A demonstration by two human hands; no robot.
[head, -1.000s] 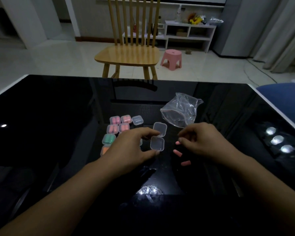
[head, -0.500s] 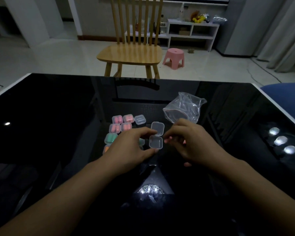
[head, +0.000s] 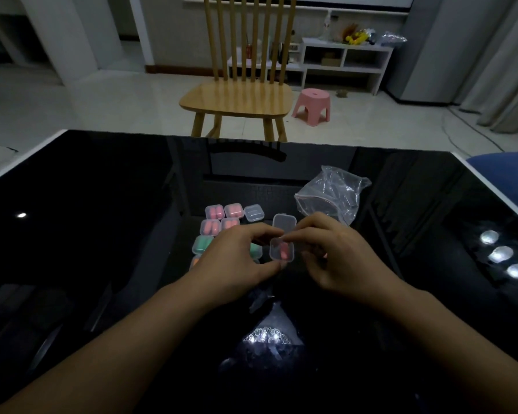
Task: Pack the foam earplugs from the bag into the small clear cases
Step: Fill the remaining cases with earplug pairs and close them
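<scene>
A small clear case (head: pixel 282 249) lies open on the black table, its lid (head: pixel 284 221) hinged back. Pink earplugs (head: pixel 284 251) show inside it. My left hand (head: pixel 237 258) pinches the case's left side between thumb and forefinger. My right hand (head: pixel 338 252) reaches over the case's right edge, fingers bent at it; whether it holds an earplug is hidden. The crumpled clear bag (head: pixel 329 194) lies just behind my right hand. Several filled cases (head: pixel 214 212) with pink and green earplugs sit in a cluster to the left.
An unfilled shut case (head: pixel 254 212) sits at the cluster's back right. The glossy black table (head: pixel 102 204) reflects ceiling lights (head: pixel 501 253) at right. A wooden chair (head: pixel 240 100) and a pink stool (head: pixel 311 106) stand beyond the far edge.
My right hand picked a pink earplug off the table and moved left to the open case. Pink earplugs now lie inside the case. My left hand stayed on the case.
</scene>
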